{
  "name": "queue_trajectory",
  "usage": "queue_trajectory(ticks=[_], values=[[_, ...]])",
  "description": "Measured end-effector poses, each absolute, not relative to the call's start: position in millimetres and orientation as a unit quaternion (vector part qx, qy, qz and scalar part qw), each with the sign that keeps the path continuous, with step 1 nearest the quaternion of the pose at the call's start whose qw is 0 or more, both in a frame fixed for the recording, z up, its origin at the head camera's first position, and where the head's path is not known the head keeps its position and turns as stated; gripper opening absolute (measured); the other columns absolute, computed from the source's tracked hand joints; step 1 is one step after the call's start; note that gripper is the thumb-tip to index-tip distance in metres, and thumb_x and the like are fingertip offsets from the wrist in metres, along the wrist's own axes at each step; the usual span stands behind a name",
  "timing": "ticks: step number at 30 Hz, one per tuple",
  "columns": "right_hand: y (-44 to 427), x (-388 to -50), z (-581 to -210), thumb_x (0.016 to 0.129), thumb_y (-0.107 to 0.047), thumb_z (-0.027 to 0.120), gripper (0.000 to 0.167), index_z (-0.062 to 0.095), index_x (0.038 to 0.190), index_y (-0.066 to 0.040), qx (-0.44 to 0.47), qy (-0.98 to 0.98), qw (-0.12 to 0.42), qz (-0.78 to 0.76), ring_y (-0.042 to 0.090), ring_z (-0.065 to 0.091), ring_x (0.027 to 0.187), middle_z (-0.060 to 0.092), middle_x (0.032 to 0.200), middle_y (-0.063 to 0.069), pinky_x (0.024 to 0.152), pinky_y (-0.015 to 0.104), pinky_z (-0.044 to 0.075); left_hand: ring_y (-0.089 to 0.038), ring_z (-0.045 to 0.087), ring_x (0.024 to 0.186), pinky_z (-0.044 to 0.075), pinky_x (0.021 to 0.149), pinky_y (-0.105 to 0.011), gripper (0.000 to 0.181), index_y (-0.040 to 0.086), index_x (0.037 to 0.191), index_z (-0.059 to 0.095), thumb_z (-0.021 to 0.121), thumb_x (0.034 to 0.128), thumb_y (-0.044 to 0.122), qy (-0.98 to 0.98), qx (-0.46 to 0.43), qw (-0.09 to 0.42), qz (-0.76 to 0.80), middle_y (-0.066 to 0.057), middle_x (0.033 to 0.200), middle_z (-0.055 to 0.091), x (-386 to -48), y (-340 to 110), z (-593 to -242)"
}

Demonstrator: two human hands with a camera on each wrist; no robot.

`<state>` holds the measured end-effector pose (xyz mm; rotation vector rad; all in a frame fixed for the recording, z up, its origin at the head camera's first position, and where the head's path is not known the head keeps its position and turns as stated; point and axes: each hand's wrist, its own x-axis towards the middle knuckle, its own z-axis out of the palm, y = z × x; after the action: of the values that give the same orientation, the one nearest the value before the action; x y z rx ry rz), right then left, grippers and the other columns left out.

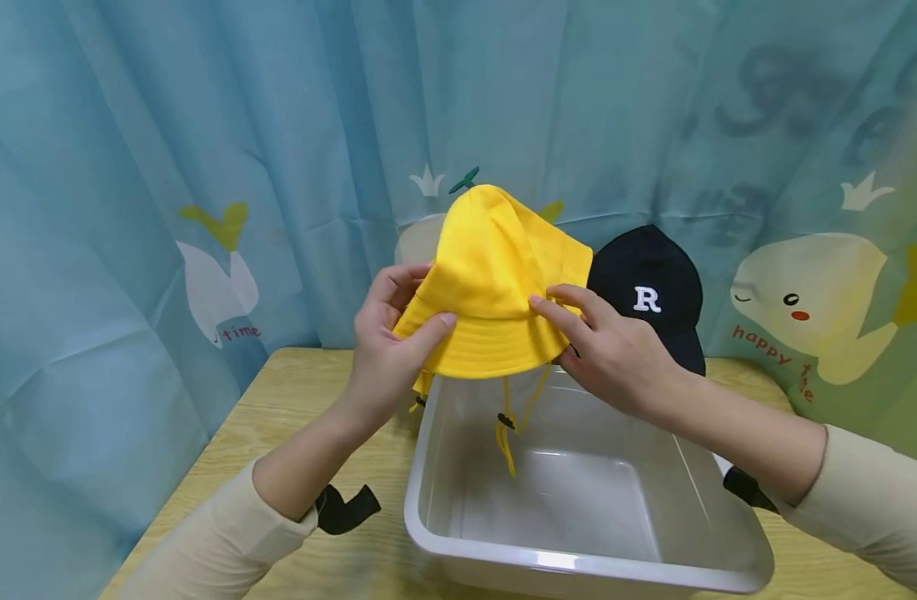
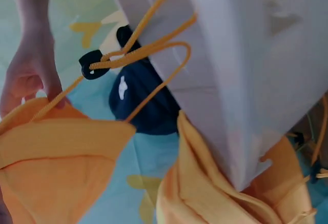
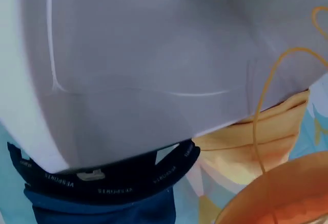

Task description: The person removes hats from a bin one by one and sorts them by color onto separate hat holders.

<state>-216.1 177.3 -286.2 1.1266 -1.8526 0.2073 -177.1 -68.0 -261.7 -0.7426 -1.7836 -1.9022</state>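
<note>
Both hands hold a yellow bucket hat (image 1: 496,275) above a light grey plastic tub (image 1: 578,554). My left hand (image 1: 391,333) pinches the brim at the left, thumb in front and fingers behind. At the right side, my right hand (image 1: 616,346) grips the brim, with two fingertips on its front. A green sprout (image 1: 466,180) tops the yellow shape. Below the brim dangles a yellow cord with a black toggle (image 1: 507,422). More yellow hat fabric (image 2: 205,198) shows by the tub's far edge in the left wrist view, mostly hidden in the head view.
A black cap (image 1: 646,275) with a white R stands behind the tub at the right. The tub sits on a wooden table (image 1: 301,392). A printed blue-green curtain (image 1: 316,125) hangs close behind the table. Black straps (image 1: 346,508) are at both wrists.
</note>
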Motion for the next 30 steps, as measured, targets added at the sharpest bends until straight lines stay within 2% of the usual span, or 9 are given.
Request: queue_trajectory(ticks=[7, 10, 12, 14, 16, 19, 21, 26, 30], values=[[175.2, -222.5, -280.4, 0.073, 0.003, 0.063, 0.028, 0.067, 0.1, -0.001, 0.469, -0.725, 0.49, 0.119, 0.028, 0.065, 0.078, 0.066, 0.092, 0.013, 0.051, 0.037, 0.054, -0.022, 0.06, 0.098, 0.055, 0.081, -0.032, 0.047, 0.006, 0.128, 0.046, 0.06, 0.0839, -0.004, -0.62, -0.152, 0.148, -0.756, -0.011, 0.116, 0.057, -188.4, -67.5, -242.5], [172.8, -225.9, -278.2, 0.072, 0.005, 0.064, 0.021, 0.067, 0.092, 0.0, 0.466, -0.72, 0.497, 0.13, 0.027, 0.065, 0.076, 0.066, 0.085, 0.013, 0.057, 0.037, 0.056, -0.02, 0.061, 0.094, 0.055, 0.079, -0.031, 0.047, 0.009, 0.129, 0.047, 0.06, 0.085, 0.002, -0.611, -0.144, 0.127, -0.768, -0.008, 0.115, 0.057, -196.5, -68.6, -239.8], [171.7, -227.5, -278.4, 0.07, 0.009, 0.065, 0.021, 0.065, 0.089, 0.001, 0.464, -0.722, 0.492, 0.149, 0.026, 0.065, 0.075, 0.066, 0.084, 0.013, 0.059, 0.036, 0.056, -0.019, 0.061, 0.097, 0.054, 0.082, -0.034, 0.05, 0.011, 0.134, 0.043, 0.059, 0.0876, 0.018, -0.611, -0.195, 0.106, -0.76, -0.01, 0.119, 0.055, -202.6, -69.1, -242.5], [170.9, -228.4, -279.4, 0.066, 0.015, 0.068, 0.025, 0.063, 0.087, 0.002, 0.463, -0.723, 0.48, 0.179, 0.024, 0.064, 0.075, 0.065, 0.084, 0.013, 0.059, 0.035, 0.056, -0.019, 0.055, 0.113, 0.05, 0.092, -0.041, 0.07, 0.011, 0.144, 0.032, 0.061, 0.0873, 0.04, -0.621, -0.286, 0.083, -0.725, -0.011, 0.133, 0.047, -207.8, -68.7, -249.5], [169.7, -229.0, -280.3, 0.062, 0.02, 0.07, 0.031, 0.06, 0.086, 0.003, 0.458, -0.724, 0.467, 0.218, 0.023, 0.064, 0.074, 0.064, 0.085, 0.012, 0.059, 0.033, 0.056, -0.019, 0.039, 0.132, 0.04, 0.104, -0.046, 0.095, 0.011, 0.151, 0.015, 0.059, 0.0827, 0.059, -0.649, -0.379, 0.07, -0.656, -0.01, 0.15, 0.029, -211.2, -66.3, -259.5], [166.9, -229.9, -280.5, 0.061, 0.022, 0.072, 0.034, 0.057, 0.084, 0.003, 0.444, -0.725, 0.453, 0.266, 0.02, 0.063, 0.074, 0.062, 0.085, 0.011, 0.058, 0.03, 0.056, -0.018, 0.005, 0.145, 0.02, 0.114, -0.049, 0.116, 0.011, 0.152, -0.008, 0.067, 0.0765, 0.059, -0.71, -0.46, 0.115, -0.52, -0.005, 0.159, -0.003, -212.8, -57.1, -274.3], [164.2, -230.7, -280.2, 0.062, 0.022, 0.072, 0.032, 0.056, 0.082, 0.002, 0.432, -0.724, 0.455, 0.286, 0.019, 0.063, 0.074, 0.061, 0.086, 0.011, 0.058, 0.03, 0.056, -0.018, -0.005, 0.145, 0.018, 0.116, -0.045, 0.124, 0.013, 0.151, -0.013, 0.077, 0.073, 0.048, -0.756, -0.453, 0.176, -0.438, -0.004, 0.158, -0.013, -213.3, -47.7, -281.3], [158.9, -232.3, -281.2, 0.061, 0.023, 0.072, 0.033, 0.056, 0.081, 0.003, 0.411, -0.72, 0.464, 0.313, 0.021, 0.062, 0.073, 0.06, 0.086, 0.012, 0.06, 0.026, 0.056, -0.026, -0.005, 0.143, 0.034, 0.109, -0.037, 0.129, 0.006, 0.148, -0.016, 0.084, 0.0686, 0.025, -0.81, -0.392, 0.294, -0.321, -0.016, 0.153, -0.015, -220.4, -29.7, -291.1], [162.1, -233.3, -282.6, 0.065, 0.021, 0.072, 0.029, 0.055, 0.081, 0.004, 0.383, -0.729, 0.465, 0.324, 0.021, 0.061, 0.073, 0.059, 0.087, 0.014, 0.069, 0.011, 0.05, -0.039, 0.013, 0.136, 0.046, 0.098, -0.041, 0.109, 0.003, 0.147, -0.002, 0.077, 0.0727, 0.007, -0.796, -0.404, 0.367, -0.261, -0.026, 0.148, 0.0, -229.8, -37.2, -298.7]])
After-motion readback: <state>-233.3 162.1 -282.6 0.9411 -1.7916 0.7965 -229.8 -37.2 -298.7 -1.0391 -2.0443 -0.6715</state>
